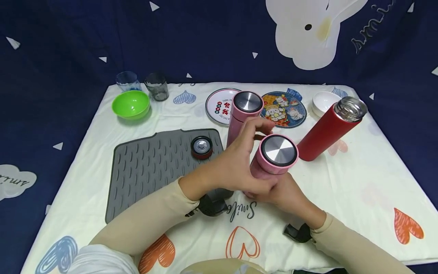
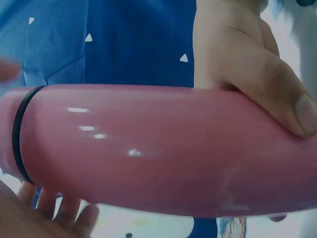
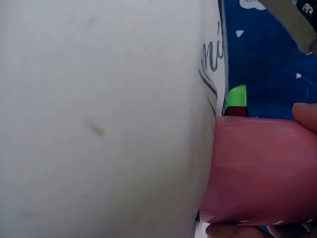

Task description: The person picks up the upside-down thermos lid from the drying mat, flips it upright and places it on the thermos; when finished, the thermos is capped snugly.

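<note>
A pink thermos flask [image 1: 265,167] with a steel-topped lid [image 1: 278,150] is held tilted over the near middle of the table. My left hand [image 1: 236,163] curves round its upper part, fingers on the far side and thumb on the near side. The right hand [image 1: 289,192] grips the flask lower down; in the left wrist view its thumb lies along the pink body [image 2: 148,148]. A black ring [image 2: 22,134] marks the joint below the lid. In the right wrist view the flask's lower end [image 3: 262,171] shows between fingertips [image 3: 304,116].
Behind stands another pink flask [image 1: 248,102], lid on. Right of it is a lidless red flask [image 1: 325,133]. A dark red stopper [image 1: 202,147] sits on the grey mat [image 1: 147,167]. Farther back are a green bowl [image 1: 131,104], two glasses [image 1: 157,87], two round mats [image 1: 287,110] and a white bowl [image 1: 323,102].
</note>
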